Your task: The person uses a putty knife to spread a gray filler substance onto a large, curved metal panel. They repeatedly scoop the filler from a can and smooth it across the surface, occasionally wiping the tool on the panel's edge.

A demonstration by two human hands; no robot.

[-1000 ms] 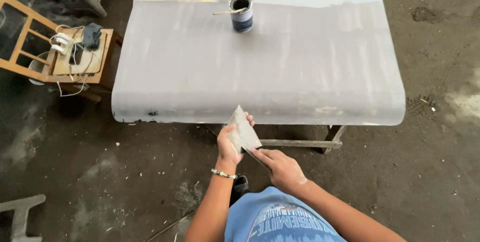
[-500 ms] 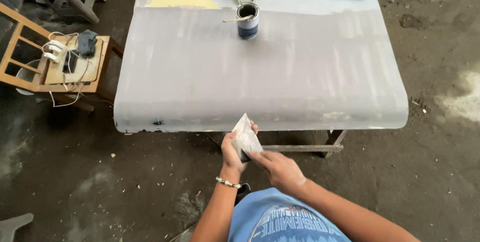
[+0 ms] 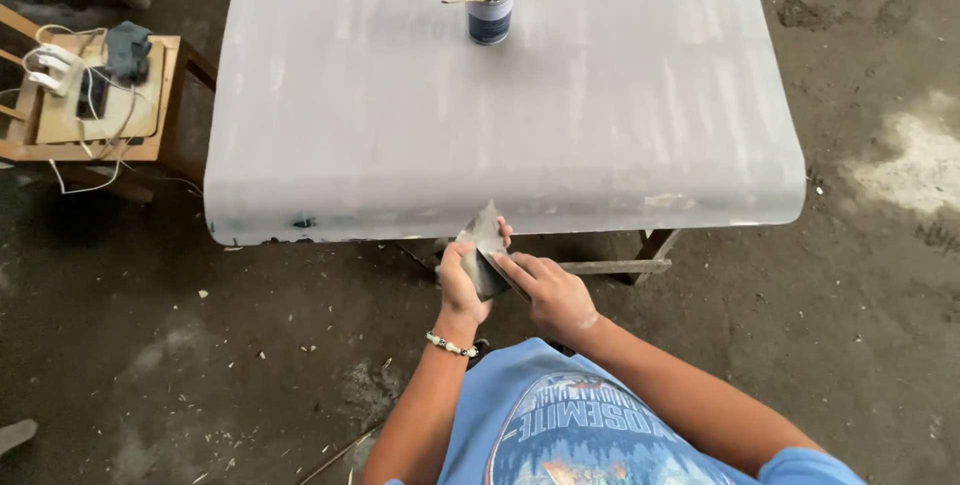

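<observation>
A flat grey scraper blade smeared with putty (image 3: 484, 241) is gripped in my left hand (image 3: 462, 283), just below the front edge of a large grey coated panel (image 3: 400, 115). My right hand (image 3: 553, 295) holds a second dark tool against that blade; only a sliver of it shows between the fingers. Both hands sit close together in front of my chest, over the dirt floor. A beaded bracelet circles my left wrist.
An open dark paint can (image 3: 490, 5) with a stick across its rim stands near the panel's far end. A wooden stool (image 3: 95, 105) with cables and a charger is at the left. Wooden legs (image 3: 655, 245) show under the panel's front right.
The view has shifted nearer the panel. My hands stay together, with the right hand working along the blade held by the left.
</observation>
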